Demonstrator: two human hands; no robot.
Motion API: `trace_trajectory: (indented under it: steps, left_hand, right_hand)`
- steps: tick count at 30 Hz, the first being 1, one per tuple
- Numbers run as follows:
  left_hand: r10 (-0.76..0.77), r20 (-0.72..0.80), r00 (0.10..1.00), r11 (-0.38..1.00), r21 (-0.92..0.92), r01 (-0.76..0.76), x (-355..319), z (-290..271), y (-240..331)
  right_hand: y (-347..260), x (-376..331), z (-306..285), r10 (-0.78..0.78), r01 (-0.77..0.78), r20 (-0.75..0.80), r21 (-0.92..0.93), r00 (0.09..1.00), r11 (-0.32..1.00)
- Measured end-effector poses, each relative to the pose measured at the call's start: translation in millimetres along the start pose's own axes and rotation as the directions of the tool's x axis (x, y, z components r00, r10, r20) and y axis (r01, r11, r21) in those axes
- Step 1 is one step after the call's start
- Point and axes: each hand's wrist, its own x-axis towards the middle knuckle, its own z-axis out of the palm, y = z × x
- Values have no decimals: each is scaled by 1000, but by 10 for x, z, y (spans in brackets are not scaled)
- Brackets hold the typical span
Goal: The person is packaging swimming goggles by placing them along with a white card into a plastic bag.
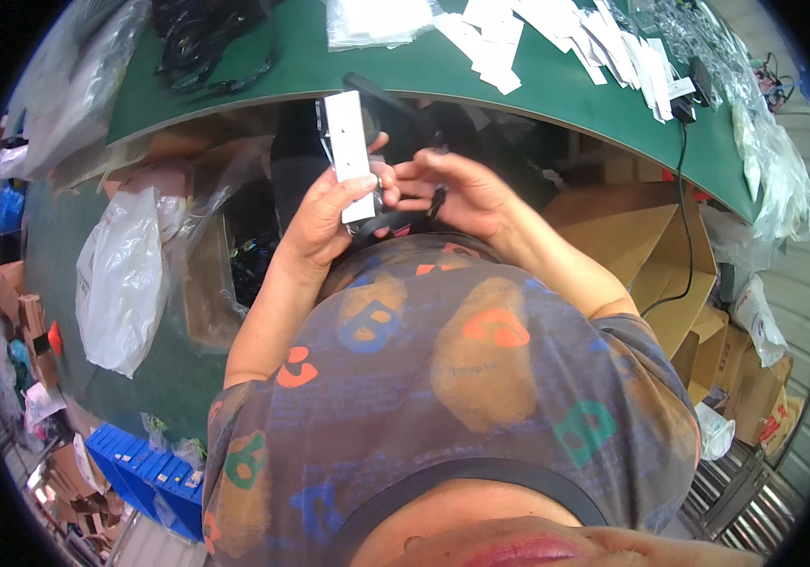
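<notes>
Close in front of my body, my left hand (318,223) is closed on a long white card (347,142), its thumb pressed over the lower part. Something dark shows along the card's left edge. Behind the card a black strap (383,98) slants up from the hands, partly blurred. My right hand (473,196) is beside the left one, fingers bent around a black piece (438,200) that seems part of the same strap. Where the two hands meet, the fingers hide how card and strap are joined.
A green table (273,90) holds white slips (556,33), clear plastic bags (689,42), a black bundle (206,38) and an adapter with a black cable (685,161). Cardboard boxes (622,227) stand at right. At left are a white plastic bag (123,279) and blue bins (145,482).
</notes>
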Motion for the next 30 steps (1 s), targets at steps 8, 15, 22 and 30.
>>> trace_trajectory:
  steps: [8, 15, 22, 30]
  left_hand:
    - [60, -169, 984, 941, 339, 1, 14, -59, -193]
    - [-168, -100, 981, 918, 348, 193, -49, 161, -209]
    - [-229, -47, 972, 918, 321, 231, -53, 42, -274]
    - [-219, 51, 974, 976, 24, 218, -78, 32, -319]
  right_hand:
    - [-683, -239, 652, -429, 569, 409, -735, 806, 369]
    - [-461, 132, 378, -547, 455, 638, -770, 542, -448]
    - [-376, 48, 302, -541, 330, 570, -813, 619, -479]
    - [-221, 111, 93, -675, 374, 403, -906, 618, -198]
